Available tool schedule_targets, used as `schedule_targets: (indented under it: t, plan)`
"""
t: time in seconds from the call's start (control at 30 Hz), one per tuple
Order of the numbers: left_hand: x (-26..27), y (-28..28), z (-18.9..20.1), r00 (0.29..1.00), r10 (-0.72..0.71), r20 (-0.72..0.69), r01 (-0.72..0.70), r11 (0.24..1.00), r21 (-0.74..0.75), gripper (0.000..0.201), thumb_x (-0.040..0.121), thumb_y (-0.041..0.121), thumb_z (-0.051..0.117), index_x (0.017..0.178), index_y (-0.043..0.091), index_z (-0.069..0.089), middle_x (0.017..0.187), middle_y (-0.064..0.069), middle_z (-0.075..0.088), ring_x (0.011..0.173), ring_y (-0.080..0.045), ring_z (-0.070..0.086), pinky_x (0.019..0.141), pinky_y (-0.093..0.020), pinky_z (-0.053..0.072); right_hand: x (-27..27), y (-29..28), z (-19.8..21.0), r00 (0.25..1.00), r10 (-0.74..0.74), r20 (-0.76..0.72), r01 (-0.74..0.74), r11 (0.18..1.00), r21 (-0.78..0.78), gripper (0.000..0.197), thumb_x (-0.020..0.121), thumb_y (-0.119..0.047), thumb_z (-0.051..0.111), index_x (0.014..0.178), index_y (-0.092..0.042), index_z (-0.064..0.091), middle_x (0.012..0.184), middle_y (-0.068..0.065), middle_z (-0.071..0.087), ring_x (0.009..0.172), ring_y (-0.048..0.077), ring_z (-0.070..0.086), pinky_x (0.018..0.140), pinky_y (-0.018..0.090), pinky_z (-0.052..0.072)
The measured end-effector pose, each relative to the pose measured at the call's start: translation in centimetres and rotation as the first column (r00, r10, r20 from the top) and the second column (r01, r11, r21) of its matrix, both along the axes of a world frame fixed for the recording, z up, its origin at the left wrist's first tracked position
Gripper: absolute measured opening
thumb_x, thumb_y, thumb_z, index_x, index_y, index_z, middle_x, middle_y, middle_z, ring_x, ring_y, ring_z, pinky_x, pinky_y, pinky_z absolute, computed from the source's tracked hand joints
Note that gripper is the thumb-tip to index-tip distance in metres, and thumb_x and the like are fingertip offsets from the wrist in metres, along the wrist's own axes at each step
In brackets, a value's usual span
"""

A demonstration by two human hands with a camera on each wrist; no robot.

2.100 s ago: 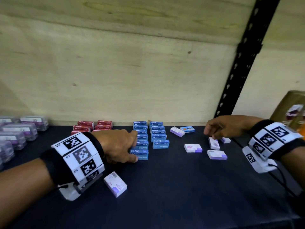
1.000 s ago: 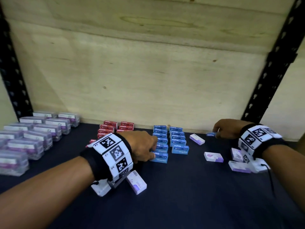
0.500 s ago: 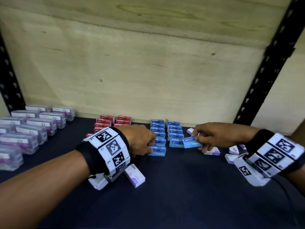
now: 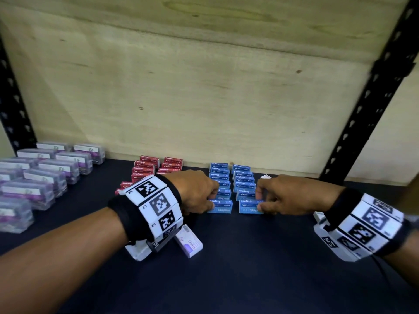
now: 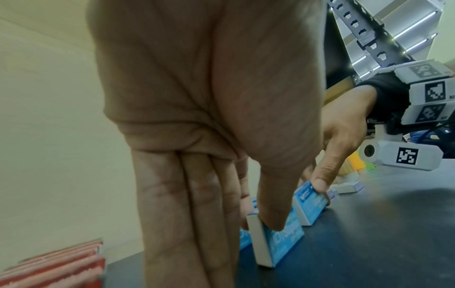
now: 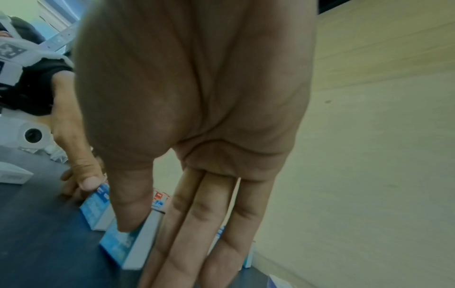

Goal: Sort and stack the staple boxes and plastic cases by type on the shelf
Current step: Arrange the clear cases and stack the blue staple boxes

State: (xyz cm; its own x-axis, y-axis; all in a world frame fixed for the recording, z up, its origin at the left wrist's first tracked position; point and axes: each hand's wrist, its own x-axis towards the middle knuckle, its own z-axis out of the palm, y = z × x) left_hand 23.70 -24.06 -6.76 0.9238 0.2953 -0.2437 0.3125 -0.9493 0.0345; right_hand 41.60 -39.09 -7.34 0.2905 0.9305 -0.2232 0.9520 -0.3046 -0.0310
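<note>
Moved: right hand (image 4: 286, 196) brings blue staple box (image 4: 250, 206) from right side to front of right blue row, frame centre, on shelf (image 4: 249, 268) | grip: pinches it | left hand (image 4: 195, 193) pinches front box of left row (image 4: 221, 206) | next: white boxes (image 4: 189, 243) unsorted

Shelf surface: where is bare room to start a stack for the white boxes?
Bare shelf spans the front, right of the loose white box and ahead of both blue rows. Crowded: clear plastic cases far left, red boxes beside them.
</note>
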Motion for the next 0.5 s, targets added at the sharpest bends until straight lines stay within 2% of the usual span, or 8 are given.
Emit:
schedule_targets:
  t: [0.13, 0.3, 0.43, 0.5]
  plan:
    - [0.02, -0.19, 0.11, 1.000, -0.010, 0.012, 0.010, 1.000, 0.011, 0.022, 0.098, 0.036, 0.052, 0.114, 0.022, 0.052, 0.069, 0.014, 0.043, 0.052, -0.001, 0.040, 0.051, -0.016, 0.032, -0.21, 0.39, -0.09, 0.999, 0.012, 0.031, -0.012, 1.000, 0.006, 0.018, 0.091, -0.041, 0.063, 0.099, -0.026, 0.056, 0.079, -0.013, 0.072, 0.065, -0.006, 0.056, 0.065, 0.021, 0.044]
    - [0.01, -0.25, 0.15, 1.000, 0.017, 0.008, -0.017, 1.000, -0.008, 0.027, 0.097, 0.039, 0.053, 0.117, 0.020, 0.050, 0.071, 0.013, 0.044, 0.052, -0.002, 0.041, 0.052, -0.018, 0.035, -0.10, 0.53, -0.31, 0.999, 0.016, 0.043, -0.017, 1.000, 0.016, 0.018, 0.090, -0.041, 0.064, 0.098, -0.027, 0.057, 0.078, -0.014, 0.072, 0.064, -0.007, 0.055, 0.063, 0.018, 0.042]
    - [-0.10, -0.11, 0.09, 0.998, 0.056, -0.014, -0.056, 0.998, -0.027, 0.040, 0.094, 0.047, 0.055, 0.119, 0.017, 0.045, 0.077, 0.007, 0.051, 0.057, -0.006, 0.049, 0.068, -0.027, 0.047, -0.10, 0.31, -0.30, 1.000, 0.005, 0.015, -0.006, 1.000, 0.024, 0.023, 0.090, -0.044, 0.065, 0.103, -0.028, 0.055, 0.081, -0.013, 0.071, 0.066, -0.008, 0.056, 0.063, 0.014, 0.042]
    - [-0.39, -0.05, 0.14, 0.998, 0.054, -0.022, -0.054, 0.998, -0.036, 0.042, 0.094, 0.048, 0.054, 0.119, 0.017, 0.041, 0.086, 0.005, 0.056, 0.069, -0.011, 0.056, 0.075, -0.030, 0.049, 0.00, 0.08, 0.00, 0.999, -0.025, -0.041, 0.025, 1.000, 0.004, 0.028, 0.088, -0.048, 0.066, 0.105, -0.030, 0.054, 0.081, -0.015, 0.071, 0.068, -0.007, 0.059, 0.065, 0.015, 0.044]
